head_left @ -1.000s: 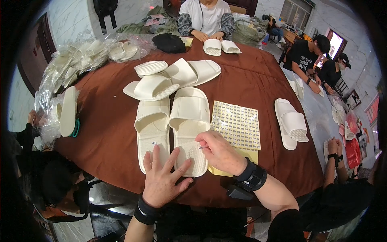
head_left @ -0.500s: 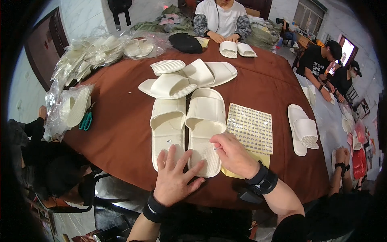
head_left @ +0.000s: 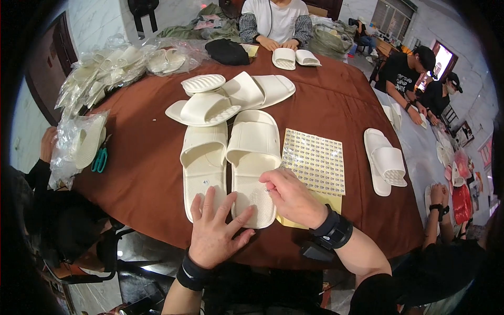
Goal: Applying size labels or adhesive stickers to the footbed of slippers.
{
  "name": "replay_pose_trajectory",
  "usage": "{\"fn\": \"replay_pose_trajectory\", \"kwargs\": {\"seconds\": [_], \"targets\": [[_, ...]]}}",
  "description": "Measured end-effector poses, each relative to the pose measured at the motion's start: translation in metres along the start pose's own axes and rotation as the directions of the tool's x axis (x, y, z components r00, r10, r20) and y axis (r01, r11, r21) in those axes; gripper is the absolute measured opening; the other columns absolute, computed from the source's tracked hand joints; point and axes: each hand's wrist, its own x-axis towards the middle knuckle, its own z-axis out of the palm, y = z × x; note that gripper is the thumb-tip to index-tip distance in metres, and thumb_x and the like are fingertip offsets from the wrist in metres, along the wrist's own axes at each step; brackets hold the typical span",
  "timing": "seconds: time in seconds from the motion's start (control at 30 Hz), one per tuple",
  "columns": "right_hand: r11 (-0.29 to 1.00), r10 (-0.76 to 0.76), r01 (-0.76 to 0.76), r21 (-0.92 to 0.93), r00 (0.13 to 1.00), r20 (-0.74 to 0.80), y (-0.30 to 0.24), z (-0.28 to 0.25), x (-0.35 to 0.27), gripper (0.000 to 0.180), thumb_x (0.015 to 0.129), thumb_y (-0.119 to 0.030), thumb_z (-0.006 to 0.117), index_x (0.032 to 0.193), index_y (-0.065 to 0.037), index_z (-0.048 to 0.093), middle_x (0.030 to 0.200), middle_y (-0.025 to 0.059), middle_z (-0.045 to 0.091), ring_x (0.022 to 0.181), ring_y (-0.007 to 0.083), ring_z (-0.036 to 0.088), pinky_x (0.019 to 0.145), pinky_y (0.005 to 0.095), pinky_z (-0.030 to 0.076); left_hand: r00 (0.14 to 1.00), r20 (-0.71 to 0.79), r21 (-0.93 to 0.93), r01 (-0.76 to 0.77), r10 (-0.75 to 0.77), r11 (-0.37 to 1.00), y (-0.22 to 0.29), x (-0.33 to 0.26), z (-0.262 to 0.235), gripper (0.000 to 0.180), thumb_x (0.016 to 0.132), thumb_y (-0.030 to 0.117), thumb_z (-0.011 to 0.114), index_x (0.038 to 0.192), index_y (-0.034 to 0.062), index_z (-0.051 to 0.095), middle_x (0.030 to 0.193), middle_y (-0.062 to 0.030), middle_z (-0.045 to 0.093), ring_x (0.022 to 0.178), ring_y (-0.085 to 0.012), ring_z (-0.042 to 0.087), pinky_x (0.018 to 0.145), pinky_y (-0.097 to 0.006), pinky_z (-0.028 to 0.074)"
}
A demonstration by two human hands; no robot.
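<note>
Two cream slide slippers lie side by side in front of me, toes pointing away. The left slipper point(head_left: 202, 165) has a small round sticker point(head_left: 206, 181) on its insole. My left hand point(head_left: 215, 231) is open, its spread fingers resting across the heel ends of both slippers. Over the insole of the right slipper point(head_left: 254, 157), my right hand point(head_left: 294, 198) pinches a small printed sticker point(head_left: 267, 190) between thumb and fingers. Beside this slipper lies a sheet of printed stickers point(head_left: 314, 160), with a yellow backing sheet point(head_left: 332, 200) partly under it.
More slippers point(head_left: 223, 107) are heaped just beyond the pair, and another pair point(head_left: 387, 163) rests at the right on the brown tablecloth point(head_left: 131, 173). Bagged slippers point(head_left: 105, 71) and teal-handled scissors point(head_left: 100, 159) lie left. A person point(head_left: 275, 23) sits across; others work at right.
The whole view has shifted, so the table and slippers sit further left and slightly higher. Both hands keep nearly the same places on the slippers.
</note>
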Motion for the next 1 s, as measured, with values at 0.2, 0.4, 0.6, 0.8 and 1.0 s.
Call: {"fn": "replay_pose_trajectory", "kwargs": {"seconds": [0.2, 0.4, 0.6, 0.8, 1.0], "targets": [[0.997, -0.067, 0.065, -0.029, 0.996, -0.056, 0.0038, 0.0041, 0.0013, 0.025, 0.086, 0.005, 0.053, 0.110, -0.001, 0.054, 0.097, 0.0150, 0.058, 0.091, 0.0333, 0.056, 0.084, 0.0400, 0.047, 1.000, 0.000, 0.003, -0.001, 0.001, 1.000, -0.0005, -0.0001, 0.0004, 0.046, 0.076, 0.043, 0.074, 0.119, 0.0286, 0.067, 0.130, -0.0078, 0.054, 0.124, -0.0446, 0.043, 0.102, -0.064, 0.031], [0.998, 0.042, -0.041, 0.054, 0.999, -0.029, 0.0030, 0.0028, -0.0007, 0.026, 0.086, 0.005, 0.055, 0.111, -0.001, 0.054, 0.094, 0.0139, 0.056, 0.087, 0.0285, 0.057, 0.079, 0.0364, 0.048, 1.000, 0.002, 0.004, 0.002, -0.002, 1.000, -0.0011, -0.0011, 0.0010, 0.046, 0.076, 0.043, 0.074, 0.119, 0.0284, 0.066, 0.130, -0.0078, 0.054, 0.124, -0.0448, 0.043, 0.102, -0.064, 0.030], [0.996, 0.074, -0.073, 0.053, 0.997, -0.020, 0.0049, 0.0034, 0.0011, 0.027, 0.086, 0.006, 0.055, 0.112, -0.002, 0.055, 0.094, 0.0136, 0.055, 0.086, 0.0272, 0.057, 0.076, 0.0353, 0.048, 1.000, -0.002, -0.007, 0.000, 0.000, 1.000, -0.0013, -0.0003, 0.0008, 0.046, 0.076, 0.043, 0.074, 0.118, 0.0279, 0.067, 0.130, -0.0080, 0.054, 0.124, -0.0448, 0.043, 0.103, -0.064, 0.029], [1.000, -0.011, 0.010, -0.011, 0.998, -0.054, 0.0055, 0.0057, 0.0024, 0.023, 0.089, 0.002, 0.053, 0.111, -0.002, 0.055, 0.098, 0.0169, 0.058, 0.090, 0.0341, 0.057, 0.079, 0.0393, 0.048, 1.000, 0.000, -0.004, 0.004, -0.004, 1.000, -0.0006, -0.0003, 0.0008, 0.046, 0.076, 0.044, 0.074, 0.118, 0.0281, 0.067, 0.129, -0.0080, 0.054, 0.125, -0.0449, 0.043, 0.103, -0.064, 0.029], [1.000, -0.021, 0.020, -0.024, 0.999, -0.043, 0.0016, 0.0035, 0.0026, 0.018, 0.091, 0.000, 0.051, 0.109, -0.001, 0.054, 0.100, 0.0201, 0.060, 0.096, 0.0383, 0.057, 0.084, 0.0441, 0.047, 1.000, 0.007, 0.004, 0.008, -0.008, 1.000, -0.0002, -0.0004, 0.0014, 0.046, 0.076, 0.044, 0.074, 0.119, 0.0282, 0.067, 0.130, -0.0078, 0.054, 0.125, -0.0451, 0.042, 0.103, -0.063, 0.029]]}}
